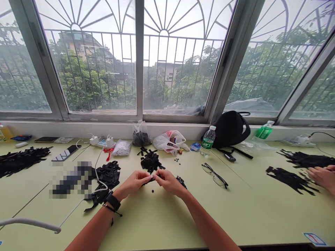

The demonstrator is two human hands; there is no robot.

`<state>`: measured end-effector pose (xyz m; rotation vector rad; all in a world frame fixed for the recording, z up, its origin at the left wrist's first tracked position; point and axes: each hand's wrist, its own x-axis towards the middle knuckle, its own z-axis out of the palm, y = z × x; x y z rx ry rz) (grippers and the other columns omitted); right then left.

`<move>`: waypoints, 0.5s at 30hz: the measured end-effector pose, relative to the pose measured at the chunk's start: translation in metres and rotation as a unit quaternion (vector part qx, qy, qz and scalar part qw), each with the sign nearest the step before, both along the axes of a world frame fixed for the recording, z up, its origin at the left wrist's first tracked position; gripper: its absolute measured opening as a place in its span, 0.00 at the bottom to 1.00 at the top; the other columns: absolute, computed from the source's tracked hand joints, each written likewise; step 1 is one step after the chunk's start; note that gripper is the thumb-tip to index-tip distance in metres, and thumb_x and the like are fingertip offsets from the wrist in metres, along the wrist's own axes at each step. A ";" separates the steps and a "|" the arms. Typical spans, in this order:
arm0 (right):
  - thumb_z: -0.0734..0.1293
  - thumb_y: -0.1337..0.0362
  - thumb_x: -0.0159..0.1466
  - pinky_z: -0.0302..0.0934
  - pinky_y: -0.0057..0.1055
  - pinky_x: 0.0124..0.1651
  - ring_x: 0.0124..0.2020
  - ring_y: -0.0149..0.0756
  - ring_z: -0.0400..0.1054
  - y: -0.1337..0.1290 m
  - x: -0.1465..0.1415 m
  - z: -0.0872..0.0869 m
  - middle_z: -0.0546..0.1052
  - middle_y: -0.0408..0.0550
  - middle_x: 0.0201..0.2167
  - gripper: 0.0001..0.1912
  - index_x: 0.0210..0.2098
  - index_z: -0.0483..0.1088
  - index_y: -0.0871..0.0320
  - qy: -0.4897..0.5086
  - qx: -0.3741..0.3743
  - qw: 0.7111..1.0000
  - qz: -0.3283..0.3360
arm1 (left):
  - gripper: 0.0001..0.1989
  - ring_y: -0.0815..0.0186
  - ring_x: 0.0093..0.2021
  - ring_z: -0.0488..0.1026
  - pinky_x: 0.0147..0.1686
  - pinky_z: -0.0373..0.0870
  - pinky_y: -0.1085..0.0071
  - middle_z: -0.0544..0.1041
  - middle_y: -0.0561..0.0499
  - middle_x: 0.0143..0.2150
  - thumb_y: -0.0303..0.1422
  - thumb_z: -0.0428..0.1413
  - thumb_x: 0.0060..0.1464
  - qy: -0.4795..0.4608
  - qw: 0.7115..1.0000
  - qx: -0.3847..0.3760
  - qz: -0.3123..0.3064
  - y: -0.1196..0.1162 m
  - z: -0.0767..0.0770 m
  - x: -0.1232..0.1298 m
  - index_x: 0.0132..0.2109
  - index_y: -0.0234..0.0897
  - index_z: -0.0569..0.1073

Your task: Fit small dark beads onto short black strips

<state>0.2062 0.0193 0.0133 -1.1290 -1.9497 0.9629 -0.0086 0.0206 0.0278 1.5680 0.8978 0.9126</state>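
Black strip (147, 182), middle hidden between left hand (133, 183) and right hand (169, 182)

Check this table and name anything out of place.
A small round black bead lies alone on the bare table below the left hand and right hand, away from the other beads, so it looks dropped.

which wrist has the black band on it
The left one: a black wristband sits behind the left hand; the wrist behind the right hand is bare, both hands pinching a black strip.
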 end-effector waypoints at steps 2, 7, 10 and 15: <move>0.64 0.47 0.69 0.52 0.26 0.28 0.25 0.29 0.58 0.001 0.002 -0.002 0.66 0.40 0.23 0.21 0.29 0.67 0.58 -0.007 0.002 1.000 -0.003 | 0.23 0.69 0.24 0.58 0.24 0.51 0.74 0.69 0.54 0.22 0.53 0.64 0.51 0.018 1.000 0.003 -0.021 0.001 0.000 0.000 0.30 0.35 0.81; 0.66 0.53 0.66 0.47 0.26 0.28 0.24 0.28 0.55 0.004 0.005 -0.006 0.63 0.38 0.21 0.19 0.25 0.64 0.59 -0.057 0.036 0.997 -0.027 | 0.22 0.69 0.24 0.58 0.25 0.53 0.74 0.67 0.55 0.22 0.50 0.61 0.54 0.070 0.995 0.063 -0.023 0.004 -0.006 -0.002 0.26 0.34 0.78; 0.67 0.56 0.65 0.45 0.26 0.27 0.24 0.27 0.54 0.003 0.006 -0.008 0.62 0.38 0.20 0.18 0.23 0.64 0.59 -0.079 0.031 0.996 -0.006 | 0.21 0.69 0.23 0.58 0.24 0.51 0.73 0.67 0.55 0.20 0.48 0.61 0.54 0.117 0.989 0.092 -0.025 0.005 -0.010 -0.005 0.26 0.34 0.78; 0.68 0.59 0.63 0.45 0.25 0.26 0.23 0.27 0.56 -0.001 0.009 -0.008 0.65 0.38 0.20 0.15 0.24 0.66 0.60 -0.109 0.011 0.993 0.036 | 0.19 0.68 0.24 0.60 0.24 0.52 0.73 0.69 0.53 0.21 0.45 0.60 0.56 0.168 0.977 0.122 -0.053 0.003 -0.012 -0.009 0.26 0.33 0.78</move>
